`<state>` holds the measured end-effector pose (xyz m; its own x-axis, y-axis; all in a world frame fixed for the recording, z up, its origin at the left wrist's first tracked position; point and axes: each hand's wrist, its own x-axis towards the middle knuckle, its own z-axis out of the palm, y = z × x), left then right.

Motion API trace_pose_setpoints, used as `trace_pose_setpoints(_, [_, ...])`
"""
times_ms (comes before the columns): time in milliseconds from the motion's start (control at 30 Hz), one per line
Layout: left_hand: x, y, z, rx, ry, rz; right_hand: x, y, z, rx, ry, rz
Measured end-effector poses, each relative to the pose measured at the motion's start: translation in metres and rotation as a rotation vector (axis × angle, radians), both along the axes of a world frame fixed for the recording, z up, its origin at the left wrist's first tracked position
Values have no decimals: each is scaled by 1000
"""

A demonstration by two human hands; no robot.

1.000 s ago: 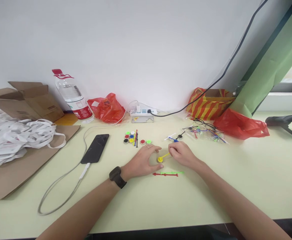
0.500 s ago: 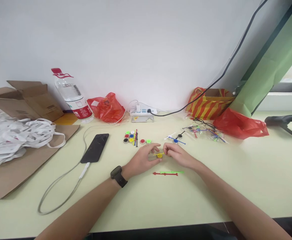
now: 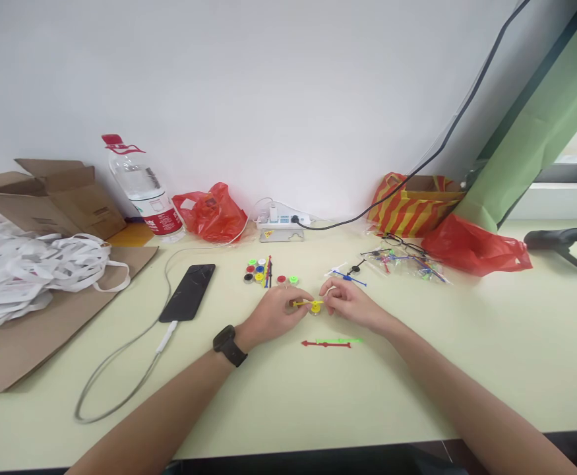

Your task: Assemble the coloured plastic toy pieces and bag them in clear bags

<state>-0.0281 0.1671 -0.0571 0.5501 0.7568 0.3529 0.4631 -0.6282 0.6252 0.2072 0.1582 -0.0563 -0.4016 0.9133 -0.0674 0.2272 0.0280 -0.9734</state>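
Note:
A yellow arrow spinner [image 3: 316,307], a thin pointer on a round base, stands on the table between my hands. My left hand [image 3: 277,311], with a dark watch on its wrist, pinches the left end of the pointer between thumb and fingers. My right hand [image 3: 351,303] is closed at the pointer's right end, its curled fingers partly hiding that tip. Nearer me lie a red arrow pointer [image 3: 326,344] and a green arrow pointer [image 3: 350,341]. Behind my right hand are a blue spinner [image 3: 348,278] and a black spinner [image 3: 356,269].
Several coloured round bases [image 3: 258,277] and loose pointers lie beyond my left hand. A phone [image 3: 188,293] on a cable lies left. At the back stand a bottle [image 3: 144,191], a red bag [image 3: 212,214] and a power strip [image 3: 283,221]. Bagged parts [image 3: 397,257] lie right.
My left fingers have closed onto the pointer's left end, where they were spread around the spinner before. My right fingers have loosened slightly and shifted a little left.

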Motion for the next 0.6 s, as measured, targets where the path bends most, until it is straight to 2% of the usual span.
trace_pose_setpoints(367, [3, -5, 1, 154, 94, -67, -1, 0, -3, 30, -60, -4])
trace_pose_setpoints(600, [11, -10, 4, 282, 236, -101, 0, 5, -9, 72, -55, 0])
